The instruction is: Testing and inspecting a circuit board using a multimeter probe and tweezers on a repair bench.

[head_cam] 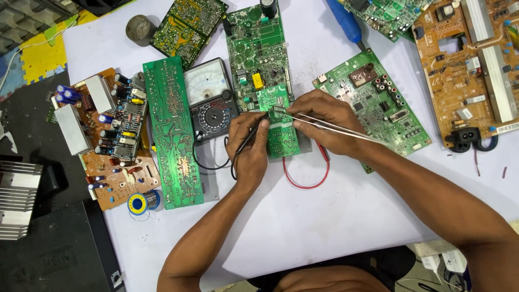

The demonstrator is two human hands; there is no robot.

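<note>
Left hand (250, 148) closed on thin black probe (247, 139), right hand (324, 121) pinching long metal tweezers (330, 125) over small green circuit board (281, 121). Grey analog multimeter (210, 100) just beside; red wire loop (305, 173) underneath on white bench (324, 216).

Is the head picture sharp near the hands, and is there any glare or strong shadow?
Head view: sharp around the left hand and right hand; soft, even light, faint shadows on the white table; no strong glare; edges bend slightly.

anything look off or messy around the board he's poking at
Nothing looks damaged or spilled. The small green board under the left hand and right hand lies on top of other boards, not flat on the table, and the red wire loops loose beneath it.
</note>
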